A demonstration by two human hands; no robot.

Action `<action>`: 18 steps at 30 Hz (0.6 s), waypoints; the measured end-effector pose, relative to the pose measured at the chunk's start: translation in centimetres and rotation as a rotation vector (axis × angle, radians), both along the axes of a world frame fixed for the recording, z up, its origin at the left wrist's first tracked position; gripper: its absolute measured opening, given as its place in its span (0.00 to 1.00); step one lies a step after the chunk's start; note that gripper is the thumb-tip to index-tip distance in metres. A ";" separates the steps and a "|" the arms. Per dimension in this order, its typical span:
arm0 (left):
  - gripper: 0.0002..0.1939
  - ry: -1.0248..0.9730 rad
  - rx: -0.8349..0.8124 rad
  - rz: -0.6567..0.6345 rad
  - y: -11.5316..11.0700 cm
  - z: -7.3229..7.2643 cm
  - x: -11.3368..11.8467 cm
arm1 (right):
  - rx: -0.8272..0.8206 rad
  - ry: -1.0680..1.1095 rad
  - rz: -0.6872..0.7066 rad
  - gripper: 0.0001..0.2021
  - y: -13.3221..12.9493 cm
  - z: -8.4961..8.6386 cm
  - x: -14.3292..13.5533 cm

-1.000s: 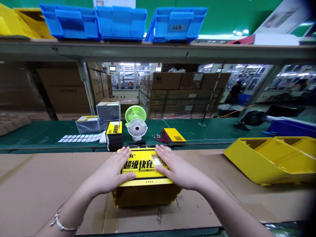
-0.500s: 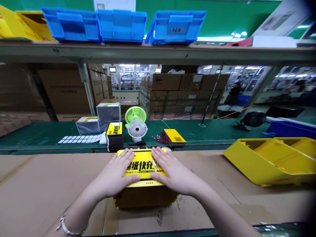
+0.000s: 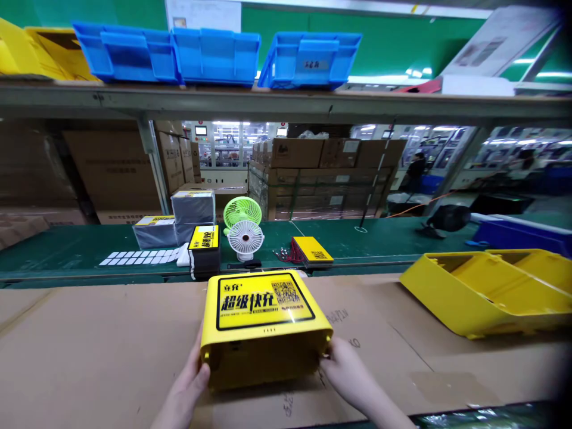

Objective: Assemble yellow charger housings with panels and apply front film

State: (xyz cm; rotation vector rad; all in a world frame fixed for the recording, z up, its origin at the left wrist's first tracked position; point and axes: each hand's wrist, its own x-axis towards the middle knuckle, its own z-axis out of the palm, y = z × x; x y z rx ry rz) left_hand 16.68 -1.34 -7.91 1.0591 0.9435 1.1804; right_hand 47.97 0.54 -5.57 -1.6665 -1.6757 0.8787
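A yellow casing [image 3: 268, 333] with a black-framed label and a QR code on its top sits on the cardboard-covered bench, its open hollow end facing me. My left hand [image 3: 190, 378] holds its left side, thumb near the front edge and fingers partly hidden behind the wall. At the right front corner, my right hand [image 3: 342, 366] grips the side wall with curled fingers. Behind the casing stand a white fan [image 3: 245, 238], a green fan [image 3: 241, 213], a stack of black-and-yellow labels [image 3: 204, 250] and a second yellow stack [image 3: 313, 250] beside red wires.
More yellow casings [image 3: 487, 292] lie at the right. Blue bins [image 3: 308, 59] line the shelf [image 3: 268, 104] above. Grey wrapped blocks [image 3: 193, 211] and a white sticker sheet [image 3: 138, 257] are at the back left. A black fan [image 3: 449, 218] stands back right.
Both hands have left the label on top and moved down to the casing's two sides, where they now hold it. The casing appears slightly nearer, and the view has shifted a little.
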 end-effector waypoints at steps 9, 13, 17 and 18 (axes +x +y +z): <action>0.42 -0.099 -0.070 -0.128 2.4 5.4 4.5 | 0.645 -0.428 -0.179 0.23 -1.9 5.1 -2.2; 0.34 -0.179 0.038 -0.289 3.9 3.1 8.1 | 0.945 -0.706 0.074 0.26 -3.1 2.4 -6.3; 0.26 -0.175 -0.105 -0.504 4.5 0.1 9.4 | 0.981 -0.732 -0.114 0.21 -2.3 -0.5 -4.3; 0.26 -0.128 -0.144 -0.527 4.7 -0.5 9.4 | 0.939 -0.758 -0.140 0.20 -1.8 -0.9 -2.6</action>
